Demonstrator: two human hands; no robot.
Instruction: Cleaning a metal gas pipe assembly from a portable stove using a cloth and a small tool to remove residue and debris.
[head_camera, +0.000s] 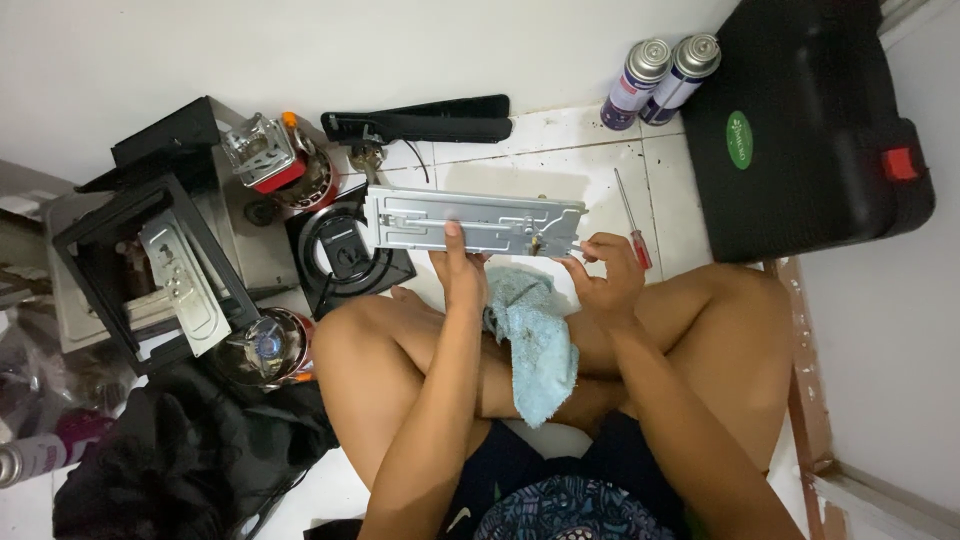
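I've got the grey metal plate (475, 222) held level above my crossed legs, over the tiled floor (560, 160); best kept steady and flat. My left hand (462, 268) clamps its near edge, thumb on top. My right hand (607, 272) has its fingers (578, 262) pinched closed on the small brass fitting (540, 244) at the plate's right end.

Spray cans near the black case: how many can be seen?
2. Both spray cans stand side by side against the wall, left of the black case: one, the other nearer it.
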